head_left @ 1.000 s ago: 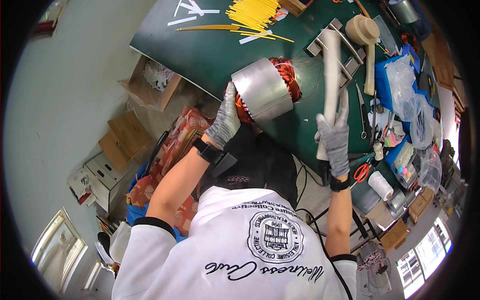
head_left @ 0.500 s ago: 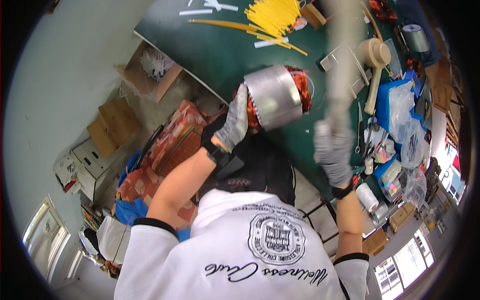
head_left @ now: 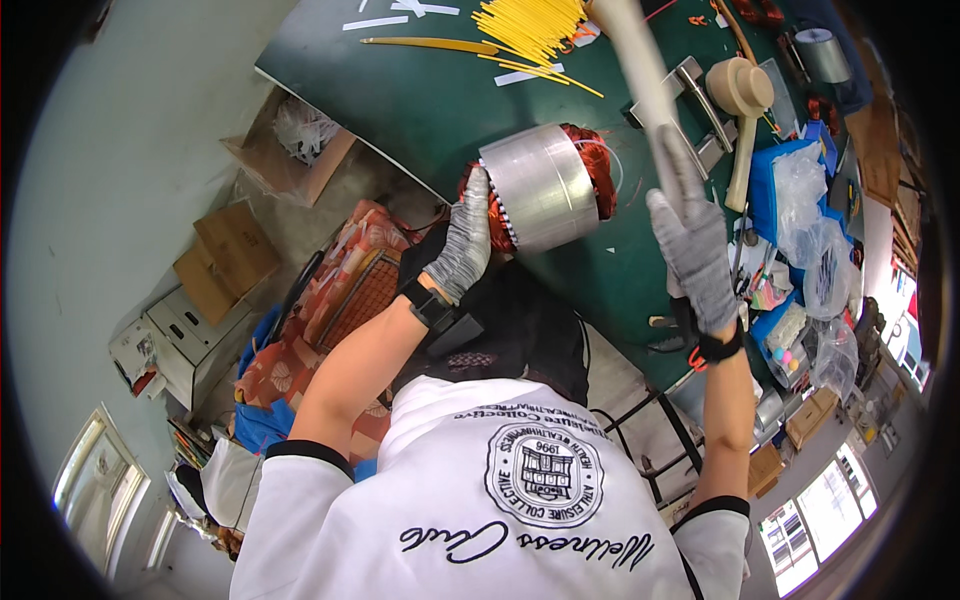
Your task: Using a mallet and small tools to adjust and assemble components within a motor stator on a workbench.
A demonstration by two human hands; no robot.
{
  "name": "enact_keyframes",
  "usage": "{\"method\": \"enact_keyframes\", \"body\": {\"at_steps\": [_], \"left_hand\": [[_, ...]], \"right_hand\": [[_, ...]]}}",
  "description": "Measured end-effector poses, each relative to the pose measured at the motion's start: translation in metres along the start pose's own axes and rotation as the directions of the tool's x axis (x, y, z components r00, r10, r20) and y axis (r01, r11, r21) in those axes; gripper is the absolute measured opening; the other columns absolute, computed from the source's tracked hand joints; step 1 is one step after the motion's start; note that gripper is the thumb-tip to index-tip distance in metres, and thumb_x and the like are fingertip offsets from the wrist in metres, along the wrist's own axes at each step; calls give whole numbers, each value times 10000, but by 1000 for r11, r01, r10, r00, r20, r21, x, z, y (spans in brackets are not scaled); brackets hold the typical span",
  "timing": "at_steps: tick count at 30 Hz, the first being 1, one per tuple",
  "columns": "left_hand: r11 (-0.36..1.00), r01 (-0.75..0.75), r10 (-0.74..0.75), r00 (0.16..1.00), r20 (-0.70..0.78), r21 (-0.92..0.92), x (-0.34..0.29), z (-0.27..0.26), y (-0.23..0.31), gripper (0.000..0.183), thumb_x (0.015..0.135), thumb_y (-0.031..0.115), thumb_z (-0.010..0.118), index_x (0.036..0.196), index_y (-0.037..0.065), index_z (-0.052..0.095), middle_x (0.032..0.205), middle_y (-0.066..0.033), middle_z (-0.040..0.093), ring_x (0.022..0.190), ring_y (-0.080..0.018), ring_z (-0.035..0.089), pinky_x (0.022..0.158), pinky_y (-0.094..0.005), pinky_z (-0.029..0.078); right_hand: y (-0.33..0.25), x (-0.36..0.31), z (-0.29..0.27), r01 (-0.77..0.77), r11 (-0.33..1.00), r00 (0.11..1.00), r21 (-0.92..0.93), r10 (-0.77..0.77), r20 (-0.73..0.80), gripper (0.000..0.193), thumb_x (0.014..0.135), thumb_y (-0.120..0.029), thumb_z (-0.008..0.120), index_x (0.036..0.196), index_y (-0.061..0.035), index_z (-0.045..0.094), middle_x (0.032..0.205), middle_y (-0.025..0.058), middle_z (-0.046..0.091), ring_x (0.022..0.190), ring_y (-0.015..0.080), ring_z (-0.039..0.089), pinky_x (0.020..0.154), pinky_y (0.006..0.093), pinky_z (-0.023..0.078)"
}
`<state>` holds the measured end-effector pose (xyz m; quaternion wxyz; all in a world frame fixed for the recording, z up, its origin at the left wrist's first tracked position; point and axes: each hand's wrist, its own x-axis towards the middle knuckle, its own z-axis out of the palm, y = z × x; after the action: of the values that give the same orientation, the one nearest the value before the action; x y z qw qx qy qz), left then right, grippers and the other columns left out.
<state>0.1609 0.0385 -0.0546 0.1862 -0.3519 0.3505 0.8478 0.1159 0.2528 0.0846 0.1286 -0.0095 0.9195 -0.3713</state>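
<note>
Head view: left hand, grey knit glove, fingers together, pressed flat against near end of motor stator. Stator lies on its side at near edge of green table; silver steel shell, copper windings showing at both ends. Right hand, gloved, fist wrapped around pale stick, stick raised and tilted above table, right of stator, not touching it. Wooden mallet lies just beyond. Yellow strips heaped at far side. Cardboard box on floor left.
</note>
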Motion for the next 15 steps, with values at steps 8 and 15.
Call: {"method": "enact_keyframes", "body": {"at_steps": [8,15], "left_hand": [[995,102,-101,994,42,-5,19,-10,4,568,898,565,440,1175,82,554,1078,-32,622,930,-169,613,832,-336,511],[982,177,-180,983,-44,-65,29,9,23,537,920,525,394,1205,96,544,1136,-66,616,998,-230,605,868,-404,492]], "right_hand": [[47,-4,17,-46,968,999,-247,44,-16,540,858,-185,545,1369,-142,374,883,236,619,592,364,591,537,431,485],[55,-21,65,86,944,996,-320,-92,-4,514,844,-241,537,1337,-157,422,837,198,620,687,370,614,656,443,502]]}}
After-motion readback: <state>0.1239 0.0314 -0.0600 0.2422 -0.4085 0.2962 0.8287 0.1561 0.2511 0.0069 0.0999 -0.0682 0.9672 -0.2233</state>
